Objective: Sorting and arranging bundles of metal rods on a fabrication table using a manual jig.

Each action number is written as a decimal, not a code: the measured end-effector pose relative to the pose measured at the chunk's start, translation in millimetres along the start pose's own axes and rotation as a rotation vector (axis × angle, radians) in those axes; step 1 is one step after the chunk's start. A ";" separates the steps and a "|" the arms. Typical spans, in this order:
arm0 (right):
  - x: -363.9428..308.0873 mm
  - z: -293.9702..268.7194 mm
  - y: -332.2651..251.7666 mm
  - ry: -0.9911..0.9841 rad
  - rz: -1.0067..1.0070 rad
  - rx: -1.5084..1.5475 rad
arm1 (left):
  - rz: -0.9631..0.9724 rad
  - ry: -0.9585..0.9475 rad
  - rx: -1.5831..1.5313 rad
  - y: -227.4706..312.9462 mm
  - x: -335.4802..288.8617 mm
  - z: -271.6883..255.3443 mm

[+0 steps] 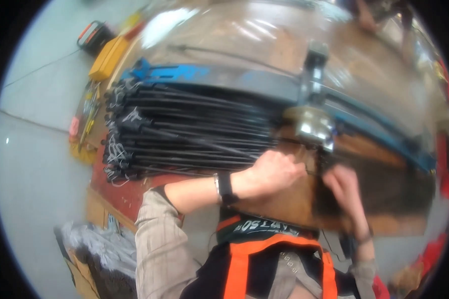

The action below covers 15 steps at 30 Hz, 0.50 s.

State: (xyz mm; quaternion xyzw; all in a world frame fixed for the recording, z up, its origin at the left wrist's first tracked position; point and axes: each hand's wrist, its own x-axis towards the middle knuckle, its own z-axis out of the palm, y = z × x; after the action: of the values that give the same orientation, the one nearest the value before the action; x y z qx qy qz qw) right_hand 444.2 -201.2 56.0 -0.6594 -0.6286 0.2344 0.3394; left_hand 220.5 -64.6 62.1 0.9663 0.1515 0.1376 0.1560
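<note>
My left hand is closed, its fingertips pinched together at the near side of a shiny metal clamp-like fixture. Just to the right, my right hand is blurred, with its fingers curled in toward the left one. A thin dark strand seems to run between the two hands, too small and smeared to name. Left of the fixture lies a thick bundle of long black rods or cables, with white ties at their far-left ends.
A blue rail crosses the wooden workbench behind the fixture. Beyond it lies clear plastic sheeting. On the left are a yellow box, a black case and hand tools. Another person's hand shows at the far right.
</note>
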 end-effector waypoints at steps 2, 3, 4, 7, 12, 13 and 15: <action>-15.0 -2.1 6.9 0.100 0.018 0.018 | 0.044 -0.019 -0.042 13.3 11.7 3.6; -17.5 0.3 7.3 0.129 0.038 0.000 | 0.016 -0.007 -0.041 14.5 10.6 -1.5; -19.2 4.5 6.7 0.190 0.027 0.007 | 0.000 -0.001 -0.048 16.5 11.5 -4.3; -20.3 12.7 7.5 0.275 0.013 0.029 | -0.035 -0.008 -0.081 21.2 13.7 -9.1; -31.8 4.6 16.1 0.259 -0.185 0.008 | 0.015 -0.098 -0.061 36.5 23.5 -13.4; -32.2 5.7 16.6 0.286 -0.234 -0.032 | -0.002 -0.134 -0.026 40.1 25.1 -15.6; -35.9 3.2 17.1 0.442 -0.360 -0.165 | -0.011 -0.172 -0.034 49.1 32.3 -19.3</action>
State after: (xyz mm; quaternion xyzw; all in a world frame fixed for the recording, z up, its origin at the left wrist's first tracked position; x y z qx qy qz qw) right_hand 449.7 -235.8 36.9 -0.5976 -0.6632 -0.0308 0.4495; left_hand 256.4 -93.2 103.6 0.9709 0.1404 0.0559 0.1856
